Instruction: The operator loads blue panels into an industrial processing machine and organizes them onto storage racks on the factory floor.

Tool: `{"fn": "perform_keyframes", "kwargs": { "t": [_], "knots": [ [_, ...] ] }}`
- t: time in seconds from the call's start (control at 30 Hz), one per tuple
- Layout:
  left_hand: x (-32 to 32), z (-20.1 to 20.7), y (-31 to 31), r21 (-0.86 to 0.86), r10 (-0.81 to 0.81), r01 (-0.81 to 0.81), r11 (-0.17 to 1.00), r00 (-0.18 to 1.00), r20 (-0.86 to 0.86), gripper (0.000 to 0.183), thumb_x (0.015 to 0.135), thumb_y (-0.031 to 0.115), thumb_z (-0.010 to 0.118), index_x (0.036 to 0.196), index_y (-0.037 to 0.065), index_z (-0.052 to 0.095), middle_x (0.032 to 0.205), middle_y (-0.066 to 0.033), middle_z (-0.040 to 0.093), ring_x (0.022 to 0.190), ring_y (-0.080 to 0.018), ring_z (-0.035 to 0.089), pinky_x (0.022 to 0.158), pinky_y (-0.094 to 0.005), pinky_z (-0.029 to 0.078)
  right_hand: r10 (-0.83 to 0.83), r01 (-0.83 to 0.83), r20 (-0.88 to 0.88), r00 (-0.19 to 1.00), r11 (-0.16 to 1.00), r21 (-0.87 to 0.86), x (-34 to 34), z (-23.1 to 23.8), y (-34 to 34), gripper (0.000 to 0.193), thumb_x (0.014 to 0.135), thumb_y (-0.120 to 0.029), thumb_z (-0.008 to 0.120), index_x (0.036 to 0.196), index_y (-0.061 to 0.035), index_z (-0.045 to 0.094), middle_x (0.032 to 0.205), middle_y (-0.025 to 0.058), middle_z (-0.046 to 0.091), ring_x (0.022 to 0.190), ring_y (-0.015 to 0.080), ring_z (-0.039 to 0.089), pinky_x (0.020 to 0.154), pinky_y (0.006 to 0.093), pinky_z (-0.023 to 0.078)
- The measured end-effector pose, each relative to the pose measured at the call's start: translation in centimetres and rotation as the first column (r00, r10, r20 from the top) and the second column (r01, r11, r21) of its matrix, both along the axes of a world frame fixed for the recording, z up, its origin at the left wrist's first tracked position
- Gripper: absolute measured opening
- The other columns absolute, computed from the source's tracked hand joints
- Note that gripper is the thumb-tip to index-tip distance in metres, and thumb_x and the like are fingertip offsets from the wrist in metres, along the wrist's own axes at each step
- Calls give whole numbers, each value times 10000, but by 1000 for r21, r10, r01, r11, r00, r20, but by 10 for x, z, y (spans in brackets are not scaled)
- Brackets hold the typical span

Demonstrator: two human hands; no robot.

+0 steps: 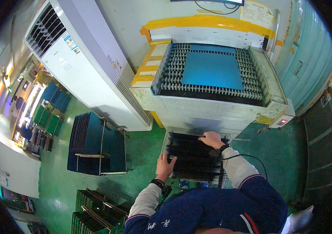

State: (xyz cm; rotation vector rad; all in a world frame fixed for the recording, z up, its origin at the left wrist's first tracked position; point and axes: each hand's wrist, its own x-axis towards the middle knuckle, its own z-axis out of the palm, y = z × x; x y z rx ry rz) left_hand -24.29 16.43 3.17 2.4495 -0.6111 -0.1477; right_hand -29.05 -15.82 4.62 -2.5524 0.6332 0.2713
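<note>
In front of me stands a rack of dark flat panels (197, 165), several of them upright in close rows. My right hand (212, 140) is at the far side of the rack, its fingers curled and closed on the top edge of a dark panel (185, 139). At the left edge of the rack is my left hand (165, 167), fingers stretched out and thumb apart, touching or close beside the panels' ends. Beyond the rack, a blue panel (212, 70) lies flat on the rollers of a conveyor machine (212, 105), with another blue panel (212, 48) partly visible behind it.
A tall white air conditioner (84, 74) stands left of the machine. Racks of panels (92, 144) (95, 212) stand on the green floor at my left. A thin black cable (251, 156) runs from my right wrist. Dark framed panels (323, 136) lean at the right.
</note>
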Motion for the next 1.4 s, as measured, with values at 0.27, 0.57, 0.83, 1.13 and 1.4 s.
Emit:
{"fn": "perform_keyframes", "kwargs": {
  "t": [0.27,0.57,0.83,1.13,1.4],
  "knots": [
    [0,1,-1,-5,0,0,1000,1000,7,584,881,452,680,1263,32,543,1201,-211,582,1101,-413,549,945,-470,461,7,-7,-15,1000,1000,-20,1,-2,-2,532,829,-594,645,982,-93,737,980,162,720,960,383,666,806,487,516],
    [-2,7,-2,-3,1,-1,1000,1000,0,570,884,452,676,1252,35,553,1208,-207,581,1109,-407,547,951,-466,459,-4,4,-29,1000,1000,3,0,4,0,526,834,-583,651,1012,-95,736,1006,166,718,983,386,662,817,489,517],
    [-2,5,-2,6,8,-8,1000,1000,-19,576,884,456,676,1259,36,552,1224,-203,579,1127,-399,543,967,-462,453,9,-9,-7,1000,1000,4,-1,4,-1,532,834,-581,653,996,-82,734,973,180,716,952,398,665,805,495,515],
    [-2,7,-3,12,9,-9,1000,1000,-25,585,876,452,688,1264,34,554,1215,-206,585,1114,-403,550,958,-466,460,3,-3,5,1000,1000,-7,-1,0,-2,530,829,-587,651,948,-77,734,942,186,713,929,402,666,788,497,512],
    [-2,7,-2,11,13,-13,1000,999,-31,576,873,445,693,1255,35,560,1216,-200,588,1113,-400,552,954,-464,463,2,-2,-3,1000,1000,-14,-1,2,0,528,834,-588,646,964,-85,738,956,177,717,945,394,667,801,494,513]
  ]
}}
